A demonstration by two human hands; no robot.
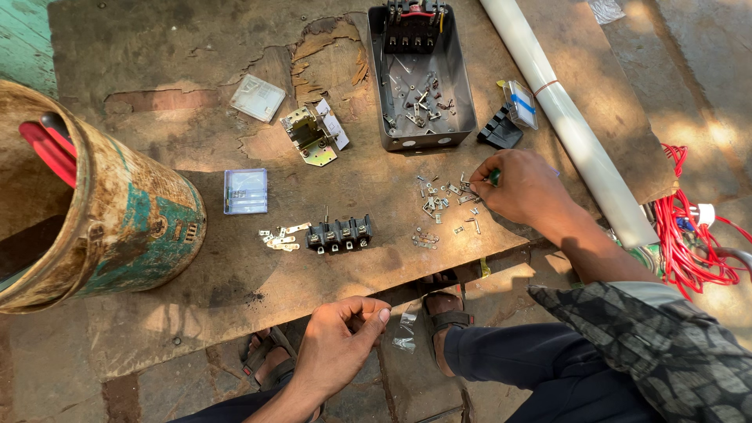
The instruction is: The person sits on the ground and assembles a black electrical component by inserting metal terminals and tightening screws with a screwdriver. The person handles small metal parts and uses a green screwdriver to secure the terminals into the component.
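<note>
My right hand (pixel 523 190) rests over a scatter of small metal screws and clips (pixel 440 210) on the worn wooden board (pixel 157 47). It is closed on a small green-handled tool (pixel 495 177). My left hand (pixel 338 345) hovers off the board's near edge, thumb and fingers pinched together; whether a tiny part sits between them I cannot tell. A black terminal block (pixel 339 233) lies on the board between the two hands, with a few flat metal strips (pixel 280 237) just left of it.
A grey metal box (pixel 462 86) holds loose hardware and a black switch block (pixel 413 23). Nearby lie a brass-coloured bracket (pixel 312 137), clear plastic cases (pixel 245 191), and a white tube (pixel 564 110). Red wire (pixel 689 235) is coiled at right; a rusty bucket (pixel 117 211) stands left.
</note>
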